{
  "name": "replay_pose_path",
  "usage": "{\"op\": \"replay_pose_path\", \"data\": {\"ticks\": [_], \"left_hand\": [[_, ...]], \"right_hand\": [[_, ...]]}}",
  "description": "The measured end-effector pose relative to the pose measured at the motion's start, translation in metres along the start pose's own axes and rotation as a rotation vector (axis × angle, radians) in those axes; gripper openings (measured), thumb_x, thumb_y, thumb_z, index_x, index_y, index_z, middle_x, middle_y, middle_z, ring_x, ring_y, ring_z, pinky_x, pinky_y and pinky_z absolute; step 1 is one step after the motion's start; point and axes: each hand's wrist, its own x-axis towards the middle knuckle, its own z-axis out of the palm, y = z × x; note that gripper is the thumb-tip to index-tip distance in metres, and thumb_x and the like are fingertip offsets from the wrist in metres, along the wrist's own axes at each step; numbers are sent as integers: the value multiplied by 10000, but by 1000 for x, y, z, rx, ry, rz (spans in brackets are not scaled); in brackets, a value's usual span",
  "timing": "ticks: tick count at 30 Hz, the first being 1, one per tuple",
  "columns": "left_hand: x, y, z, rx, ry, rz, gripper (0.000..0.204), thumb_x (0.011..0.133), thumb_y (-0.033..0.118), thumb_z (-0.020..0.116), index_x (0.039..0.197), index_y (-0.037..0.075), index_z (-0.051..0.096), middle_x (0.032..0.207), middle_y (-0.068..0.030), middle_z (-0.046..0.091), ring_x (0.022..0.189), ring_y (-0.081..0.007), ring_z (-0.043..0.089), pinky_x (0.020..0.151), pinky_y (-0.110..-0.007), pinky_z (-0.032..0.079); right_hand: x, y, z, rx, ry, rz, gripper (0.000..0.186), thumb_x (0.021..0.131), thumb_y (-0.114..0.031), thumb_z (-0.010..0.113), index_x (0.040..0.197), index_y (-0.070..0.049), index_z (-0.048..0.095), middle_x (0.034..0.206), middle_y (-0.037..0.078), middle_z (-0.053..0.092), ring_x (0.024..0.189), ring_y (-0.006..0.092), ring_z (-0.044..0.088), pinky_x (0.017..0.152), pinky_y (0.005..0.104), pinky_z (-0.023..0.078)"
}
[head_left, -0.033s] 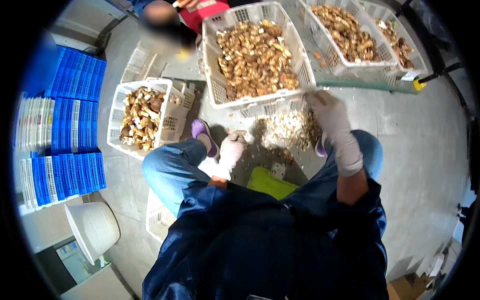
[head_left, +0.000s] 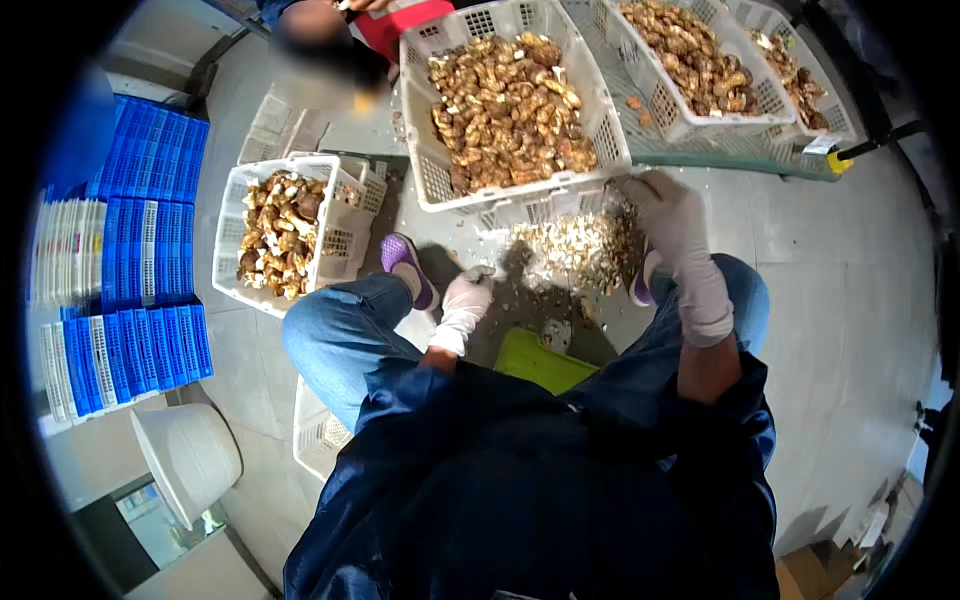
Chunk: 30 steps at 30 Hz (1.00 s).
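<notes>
My gloved left hand point(head_left: 466, 300) is low between my knees, fingers curled round something small that I cannot make out. My gloved right hand point(head_left: 664, 210) is raised beside the near right corner of a big white crate point(head_left: 433, 170) full of brown mushrooms point(head_left: 510, 110); its fingers are bent, and what they hold is unclear. Below that crate, pale trimmings point(head_left: 570, 250) lie heaped on the floor. To the left, a smaller white crate point(head_left: 340, 240) holds more mushrooms point(head_left: 280, 225). A green low object point(head_left: 540, 355) sits between my legs.
At top left another person point(head_left: 375, 45) works, partly blurred. Two more mushroom crates point(head_left: 680, 120) sit at upper right on a low green platform point(head_left: 735, 167). Blue crates point(head_left: 150, 250) are stacked at far left, near a white tub point(head_left: 185, 455). Cardboard point(head_left: 825, 570) lies at lower right.
The view has shifted slightly, with the crates a little higher in the picture. My right hand has moved a little; my left hand stays low in much the same place.
</notes>
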Motion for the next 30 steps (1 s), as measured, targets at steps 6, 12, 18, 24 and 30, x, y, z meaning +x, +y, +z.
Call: {"op": "replay_pose_path", "data": {"ticks": [6, 12, 18, 24, 30], "left_hand": [[32, -66, 69, 791, -371, -2, 348, 803, 351, 490, 1071, 154, 592, 1050, -155, 587, 966, -298, 564, 805, -381, 448], [42, -29, 168, 1059, -710, 359, 475, 852, 351, 459, 1303, 221, 386, 997, -114, 586, 914, -274, 570, 749, -406, 470], [35, -28, 283, 1005, -1190, 441, 528, 844, 361, 485, 1337, 307, 306, 901, -93, 617, 805, -292, 598, 721, -430, 454], [54, -53, 353, 1249, -1139, 510, 460, 800, 375, 549, 1208, 180, 463, 942, -65, 628, 877, -272, 606, 660, -553, 436], [79, -64, 298, 1047, -743, 423, 154, 786, 133, 535, 858, 139, 672, 819, -118, 640, 763, -247, 625, 599, -426, 473]], "right_hand": [[1, -2, -42, 24, 171, 145, 142, 788, -137, 591, 857, -17, 620, 700, 146, 598, 587, 195, 557, 576, 284, 439], [-3, -8, -69, 72, 303, 394, 73, 775, -20, 589, 816, 36, 613, 611, 31, 524, 532, 63, 454, 475, 197, 341], [2, 21, -90, -238, 133, 116, 105, 720, 86, 527, 808, 63, 579, 697, 121, 562, 496, 86, 488, 479, 203, 402], [21, 39, -81, -293, 176, 365, 92, 677, -59, 614, 707, 17, 573, 666, 137, 558, 504, 128, 500, 437, 215, 381], [21, 31, -81, -310, 171, 328, 91, 675, -33, 633, 741, 22, 601, 679, 142, 581, 484, 114, 509, 419, 218, 380]]}}
